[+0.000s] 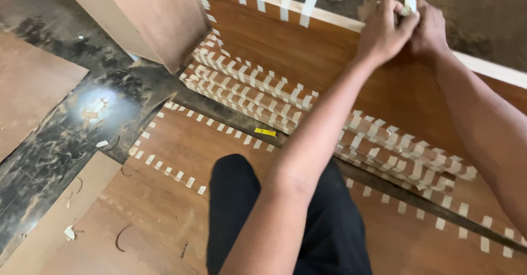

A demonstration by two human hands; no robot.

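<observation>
Masking tape (407, 1) pinched by both hands above glossy wooden panel (307, 55).

This is a woodworking or furniture workshop. Veneered wooden panels (307, 50) lie stacked at floor level, their edges lined with rows of short masking tape strips (247, 88). An unfinished plywood cabinet carcass (148, 17) stands at the upper left. The dark floor (60, 137) is stained and dusty, strewn with veneer offcuts (68, 232) and curled shavings. More plain board sheets (27, 82) lie along the floor's left edge.
</observation>
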